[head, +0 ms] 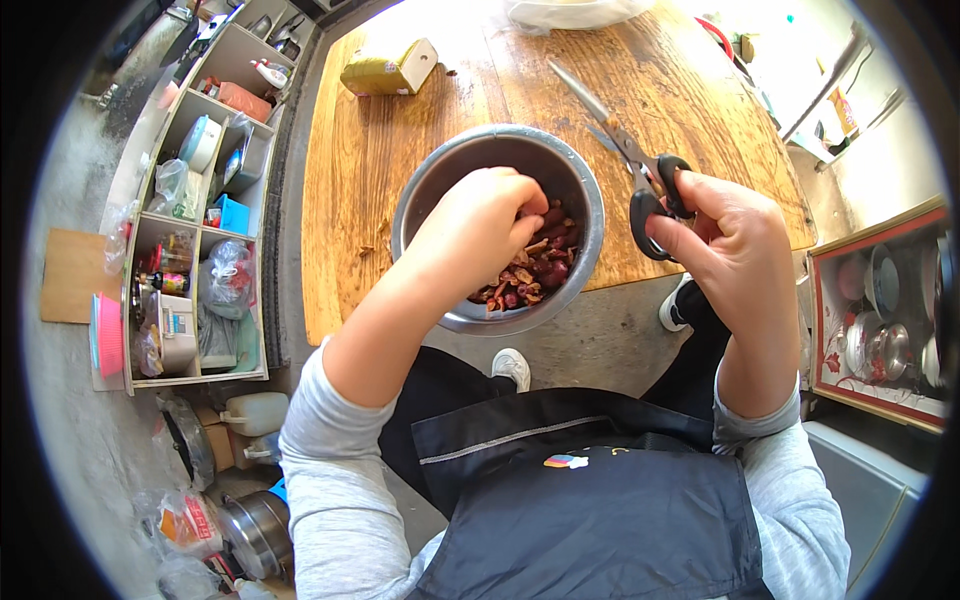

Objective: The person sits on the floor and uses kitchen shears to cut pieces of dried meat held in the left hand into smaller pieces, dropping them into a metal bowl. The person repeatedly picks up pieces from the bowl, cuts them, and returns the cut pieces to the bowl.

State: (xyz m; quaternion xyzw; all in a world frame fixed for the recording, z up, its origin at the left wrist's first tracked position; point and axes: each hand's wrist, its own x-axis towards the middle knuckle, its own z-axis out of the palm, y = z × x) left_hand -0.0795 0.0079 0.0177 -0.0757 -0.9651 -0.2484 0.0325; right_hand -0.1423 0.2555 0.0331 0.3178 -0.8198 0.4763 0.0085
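Observation:
A stainless steel bowl [517, 324] sits at the near edge of the wooden table [360, 195]. Inside it lie dark red fruits that look like dried jujubes [551, 271], some whole and many cut into pieces. My left hand [491, 214] reaches into the bowl just above the fruit, its fingers curled; whether anything is pinched in them is hidden. To the right of the bowl, my right hand [731, 217] grips a pair of scissors [630, 146] by the black handles. The blades are partly apart and point away from me, over the table, with nothing between them.
A yellow tissue pack [390, 69] lies at the table's far left. At the far edge is a white container with clear plastic [574, 13]. Left of the table stands a shelf unit [196, 234] of household goods. A cabinet with dishes [881, 315] is on the right.

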